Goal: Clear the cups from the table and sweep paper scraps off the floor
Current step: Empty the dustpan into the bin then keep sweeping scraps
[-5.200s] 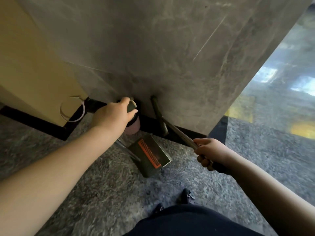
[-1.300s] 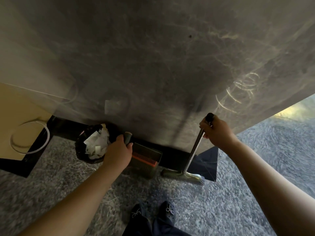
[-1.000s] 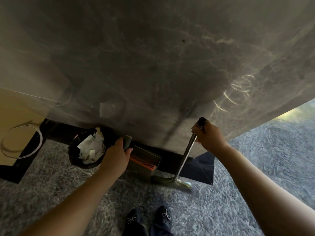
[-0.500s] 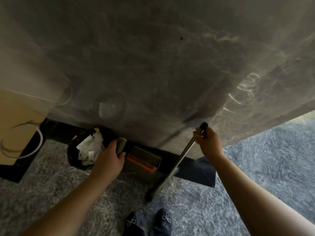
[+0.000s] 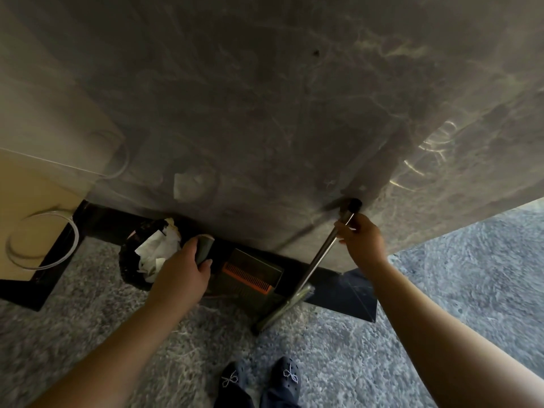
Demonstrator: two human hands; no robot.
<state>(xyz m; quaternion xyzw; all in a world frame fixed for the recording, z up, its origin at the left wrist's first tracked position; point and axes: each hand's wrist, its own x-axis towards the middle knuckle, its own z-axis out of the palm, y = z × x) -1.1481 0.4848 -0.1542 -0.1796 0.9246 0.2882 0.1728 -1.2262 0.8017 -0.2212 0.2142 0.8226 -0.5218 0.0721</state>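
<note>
Head view: left hand [image 5: 179, 278] grips dustpan handle [image 5: 204, 248], right hand [image 5: 363, 241] apparently broom handle [image 5: 322, 260].

Left hand [image 5: 181, 275]: arm stretched forward, fingers curled round dustpan handle [image 5: 204, 248], left of broom pole [image 5: 321, 257]
Right hand [image 5: 363, 244]: arm stretched forward, gripping broom pole near its top

Both forearms are showing bare from the frame edges to the wrists, with no sleeve reaching into view, and the left hand [image 5: 179, 278] and right hand [image 5: 363, 245] are wearing no gloves, rings or watch. The person is wearing dark clog-style shoes [image 5: 287, 375] with perforated toes, each carrying a small pale bow-shaped charm on top, and dark trouser legs [image 5: 232, 400] are showing just above them
</note>
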